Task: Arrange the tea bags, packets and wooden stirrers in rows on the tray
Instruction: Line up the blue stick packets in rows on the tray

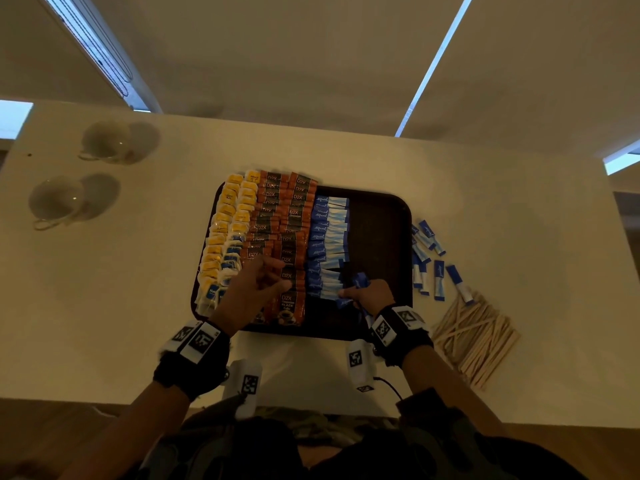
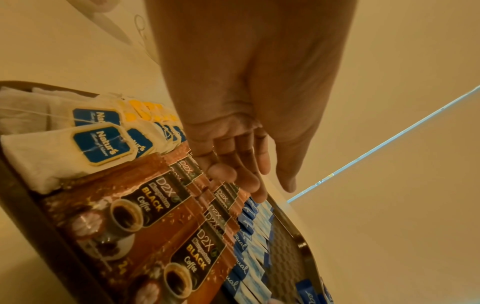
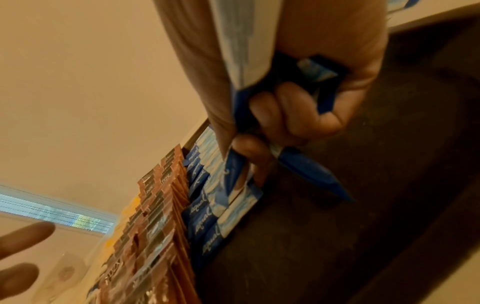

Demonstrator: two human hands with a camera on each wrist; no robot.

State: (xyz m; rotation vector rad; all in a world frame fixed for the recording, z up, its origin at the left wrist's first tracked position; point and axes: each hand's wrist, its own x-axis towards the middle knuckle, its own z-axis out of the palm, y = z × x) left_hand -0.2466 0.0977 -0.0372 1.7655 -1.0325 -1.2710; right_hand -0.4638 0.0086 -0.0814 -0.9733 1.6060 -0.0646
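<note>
Progress: by my reading well past halfway; tea bags and coffee packets look placed, the blue row is nearly full, and the stirrers are not yet begun.
Cups: two pale cups (image 1: 104, 142) stand on the table (image 1: 485, 174) at ten o'clock from the tray, well apart from it.
Tray: the dark tray (image 1: 398, 209) holds everything placed so far; its strip at three o'clock is bare.
Tea bags: the tea bags (image 1: 225, 237) fill two overlapping rows along the tray's nine o'clock edge, yellow tags toward twelve, blue tags toward six.
Coffee packets: the brown coffee packets (image 1: 280, 230) make two rows just beside the tea bags, about the tray's middle.
Left hand: the left hand (image 1: 249, 289) hovers over the coffee rows near six o'clock, fingers loose and straight, grasping nothing.
Blue row: the blue sweetener packets (image 1: 327, 244) run from twelve to six, touching the coffee row.
Right hand: the right hand (image 1: 372, 296) is clenched around a bunch of held blue packets (image 3: 306, 174) at the six o'clock end of that row.
Loose packets: more loose blue packets (image 1: 429, 261) lie on the table just off the tray at three o'clock.
Stirrers: the wooden stirrers (image 1: 474, 337) lie heaped on the table at four o'clock.
</note>
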